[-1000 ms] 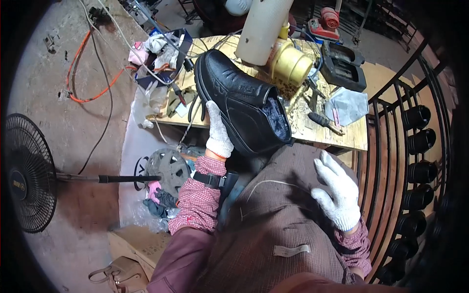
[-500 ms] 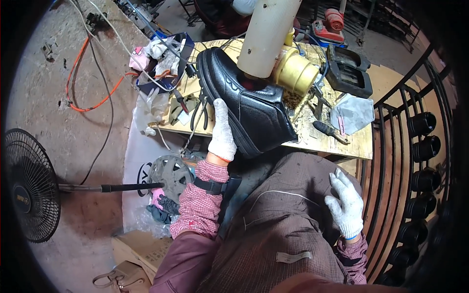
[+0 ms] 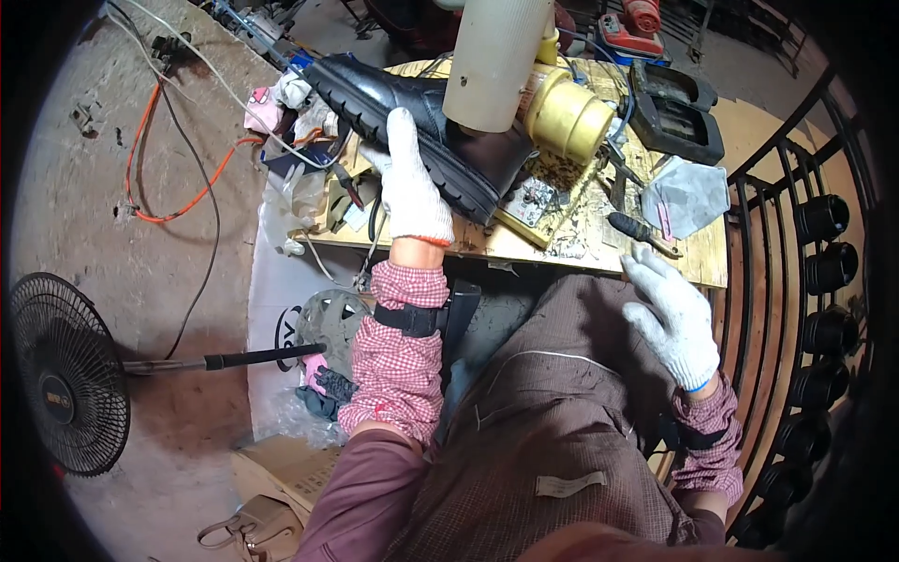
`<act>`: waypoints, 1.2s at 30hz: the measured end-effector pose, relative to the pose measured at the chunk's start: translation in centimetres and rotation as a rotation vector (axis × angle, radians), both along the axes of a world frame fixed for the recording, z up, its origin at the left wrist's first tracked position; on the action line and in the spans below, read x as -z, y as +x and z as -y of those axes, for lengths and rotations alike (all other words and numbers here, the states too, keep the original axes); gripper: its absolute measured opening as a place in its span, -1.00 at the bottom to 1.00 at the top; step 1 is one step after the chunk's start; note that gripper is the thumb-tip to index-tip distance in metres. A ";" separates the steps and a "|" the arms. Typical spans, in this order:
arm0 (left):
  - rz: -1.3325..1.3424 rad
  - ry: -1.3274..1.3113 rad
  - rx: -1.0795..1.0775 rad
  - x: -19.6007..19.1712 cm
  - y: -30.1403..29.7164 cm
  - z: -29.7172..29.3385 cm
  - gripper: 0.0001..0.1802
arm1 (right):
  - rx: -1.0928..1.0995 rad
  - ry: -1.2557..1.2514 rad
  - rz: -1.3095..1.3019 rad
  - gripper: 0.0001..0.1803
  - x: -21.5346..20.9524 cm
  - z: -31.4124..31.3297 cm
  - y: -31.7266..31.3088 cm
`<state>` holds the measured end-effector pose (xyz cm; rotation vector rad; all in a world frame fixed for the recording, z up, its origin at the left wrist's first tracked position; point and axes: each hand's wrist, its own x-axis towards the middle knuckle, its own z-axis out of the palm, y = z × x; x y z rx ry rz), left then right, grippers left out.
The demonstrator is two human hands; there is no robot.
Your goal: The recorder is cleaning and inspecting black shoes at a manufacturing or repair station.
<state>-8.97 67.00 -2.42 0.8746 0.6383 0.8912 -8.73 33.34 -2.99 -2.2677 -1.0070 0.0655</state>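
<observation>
Near the top middle of the frame, the left hand [image 3: 412, 183] in a white glove grips the sole of a black boot [image 3: 412, 122] lying on the wooden worktop [image 3: 599, 248]. The right hand [image 3: 672, 314] rests open and empty on the brown apron [image 3: 552, 412], at the right.

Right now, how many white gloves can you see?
2. The left hand wears one, pressed on the black boot on the workbench. The right hand wears the other, over the person's lap near the bench edge.
</observation>
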 end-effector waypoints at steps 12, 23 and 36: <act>0.068 -0.066 0.215 1.9 -4.1 1.9 -0.18 | -0.320 0.198 0.673 -0.37 -1.4 -12.5 2.5; 0.078 -0.071 0.193 1.2 -7.9 1.7 -0.17 | -0.616 -0.512 -0.029 -0.86 1.3 -2.2 -0.6; 0.726 -0.455 0.979 18.2 -2.5 1.2 -0.43 | 0.339 -0.598 0.350 -0.25 13.0 2.8 9.7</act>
